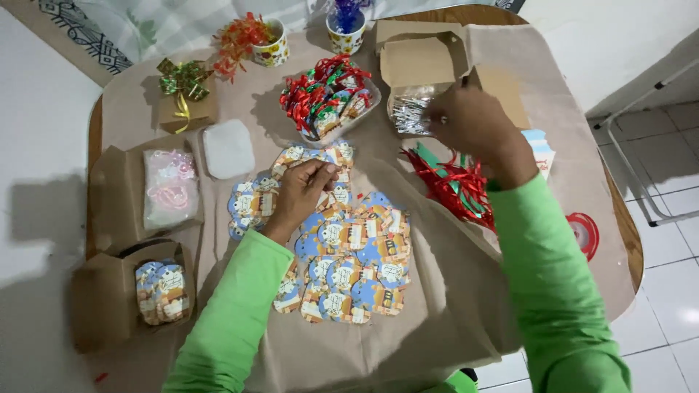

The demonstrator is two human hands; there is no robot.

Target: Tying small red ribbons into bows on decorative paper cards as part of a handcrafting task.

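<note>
Many round blue and orange paper tags [354, 251] lie spread across the brown paper cover in front of me. My left hand [303, 193] rests on the upper part of this spread, fingers curled and pinching one tag. My right hand [473, 124] reaches into an open brown cardboard box [419, 65] holding silvery wire ties [410, 115]; its fingers are closed at the ties, and whether it grips one I cannot tell. Both arms wear bright green sleeves.
A clear tray of red and green ribbon bows [328, 98] sits behind the tags. Red ribbon strips [451, 182] lie at right. Boxes at left hold tags [160, 291] and pink ribbon [170, 188]. Two cups with ribbons, a small wrapped gift box [186, 98] and a white pad stand farther back.
</note>
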